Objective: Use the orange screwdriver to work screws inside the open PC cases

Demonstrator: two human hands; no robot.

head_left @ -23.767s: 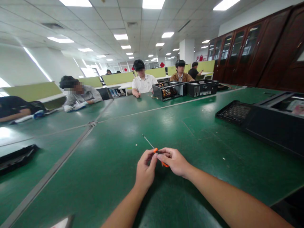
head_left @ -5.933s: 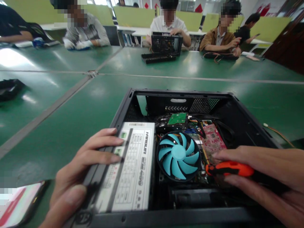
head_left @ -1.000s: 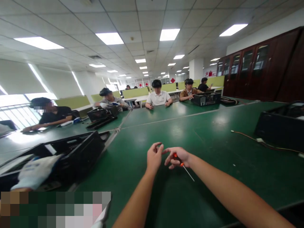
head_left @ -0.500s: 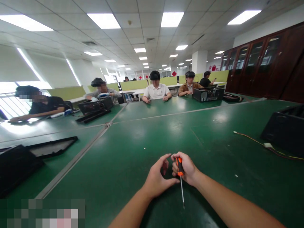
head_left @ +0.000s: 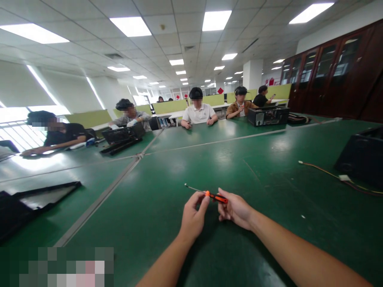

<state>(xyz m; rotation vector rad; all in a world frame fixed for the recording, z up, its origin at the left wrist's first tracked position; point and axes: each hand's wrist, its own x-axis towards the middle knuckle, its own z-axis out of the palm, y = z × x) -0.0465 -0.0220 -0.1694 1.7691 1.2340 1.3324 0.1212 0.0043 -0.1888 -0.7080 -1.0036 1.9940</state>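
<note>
A screwdriver with an orange and black handle (head_left: 218,197) lies nearly level above the green table, its thin metal shaft pointing left and a little away from me. My left hand (head_left: 194,217) pinches it between thumb and fingers near the orange collar, where the handle meets the shaft. At the other end, my right hand (head_left: 236,209) has its fingers curled loosely about the butt of the handle. Some of the right fingers are hidden behind the handle and the palm.
A black case (head_left: 362,159) stands at the right, with a multicoloured cable (head_left: 324,170) beside it. Black panels (head_left: 44,195) lie at the left. Across the green table (head_left: 167,167) several people sit; open computer cases (head_left: 266,115) stand before some.
The screwdriver has turned from pointing down towards me to pointing left. My left hand, apart from it before, now pinches it near the collar, and my right hand's hold has loosened.
</note>
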